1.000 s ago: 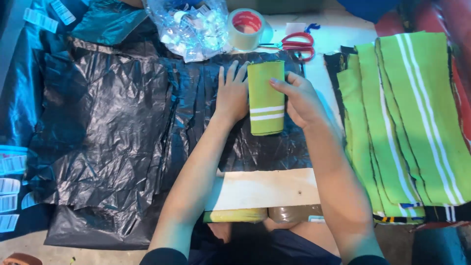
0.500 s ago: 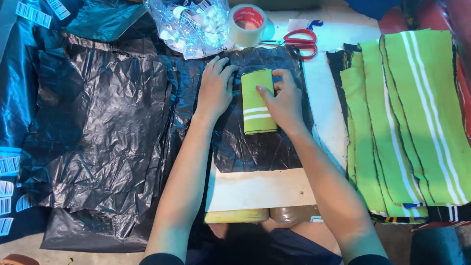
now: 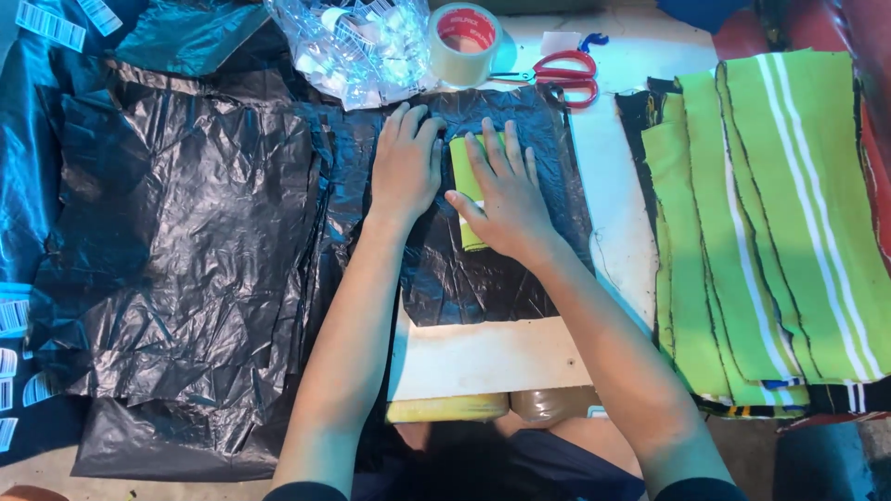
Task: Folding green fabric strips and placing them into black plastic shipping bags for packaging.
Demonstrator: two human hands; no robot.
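My right hand (image 3: 501, 190) lies flat, fingers spread, on a small folded green cloth with white stripes (image 3: 462, 160), covering most of it. The cloth rests on a sheet of black plastic (image 3: 483, 274) spread over the white table (image 3: 483, 357). My left hand (image 3: 406, 162) lies flat on the black plastic just left of the cloth, its fingers at the cloth's left edge.
A large pile of crumpled black plastic sheets (image 3: 186, 250) covers the left. A stack of green striped cloths (image 3: 770, 223) lies at the right. At the back are a clear bag of small items (image 3: 357, 46), a tape roll (image 3: 464, 42) and red scissors (image 3: 561, 70).
The folded cloth went from being held upright in my right hand to lying flat on the black plastic. My right hand now presses down on it; my left hand stays beside it.
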